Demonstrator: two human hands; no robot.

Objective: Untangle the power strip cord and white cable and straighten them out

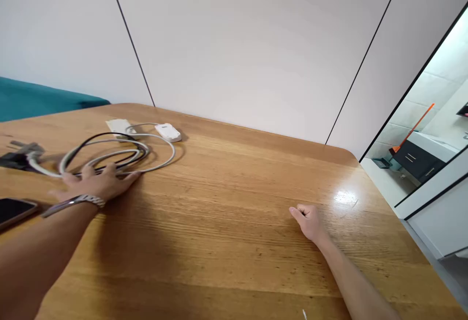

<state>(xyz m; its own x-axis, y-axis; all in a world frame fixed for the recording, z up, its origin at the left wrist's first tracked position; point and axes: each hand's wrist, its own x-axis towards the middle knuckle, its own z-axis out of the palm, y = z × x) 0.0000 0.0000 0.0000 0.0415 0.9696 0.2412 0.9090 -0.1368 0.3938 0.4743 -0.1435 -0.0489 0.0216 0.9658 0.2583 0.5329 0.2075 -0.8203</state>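
Note:
My left hand (pixel 97 183) lies with its fingers spread at the near side of a loose coil of white and black cables (pixel 173 151); its fingertips overlap the cables without gripping them. A grey plug (pixel 31 151) sits at the left end of the white cable, by a black block (pixel 14 161). Behind the coil are a white power strip-like box (pixel 168 132) and a flat white piece (pixel 119 126). My right hand (pixel 309 220) rests on the wooden table (pixel 219 203) as a loose fist, with nothing visible in it.
A dark-screened phone (pixel 14 211) lies at the left, near my left wrist. The table's far edge meets a white panelled wall (pixel 248 47). Teal upholstery (pixel 40 98) stands behind at the left. Through a doorway at right are an orange-handled broom (pixel 413 130) and a dark cabinet (pixel 415 159).

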